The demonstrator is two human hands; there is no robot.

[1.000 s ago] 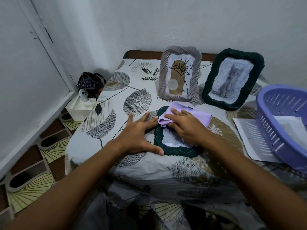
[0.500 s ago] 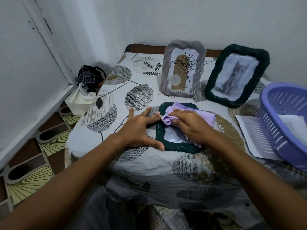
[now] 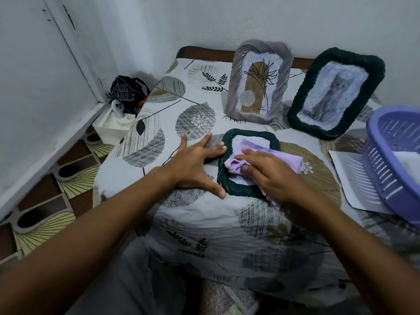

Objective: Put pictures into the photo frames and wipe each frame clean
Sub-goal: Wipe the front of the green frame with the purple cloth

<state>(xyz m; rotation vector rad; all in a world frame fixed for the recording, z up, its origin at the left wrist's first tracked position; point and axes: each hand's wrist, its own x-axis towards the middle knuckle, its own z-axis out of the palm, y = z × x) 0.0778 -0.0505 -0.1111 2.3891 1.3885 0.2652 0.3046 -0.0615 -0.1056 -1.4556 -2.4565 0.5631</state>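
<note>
Now, the dark green frame [image 3: 248, 164] lies flat on the tablecloth [image 3: 197, 212] in the middle of the picture, directly in front of you and between your two hands. Its long axis runs from near you to away from you, tilted a little toward the upper right.

Your left hand [image 3: 193, 164] is open, with fingers spread and straight; the fingertips and the thumb touch the frame's left edge and steady it. Your right hand [image 3: 272, 176] lies on top of the frame and presses the purple cloth [image 3: 266, 160] onto the glass; some fingers seem to curl into the fold of the cloth, so I judge it grips the cloth. This right hand is the nearer one to the work, because it is already over the frame.

I think the upper part of the glass, toward the top of the picture, is not yet covered by the cloth, so your wiping stroke should go along the long axis, away from you.

At the upper right, the grey frame [image 3: 259, 80] and the second green frame [image 3: 334, 92] stand upright with pictures inside.
</note>
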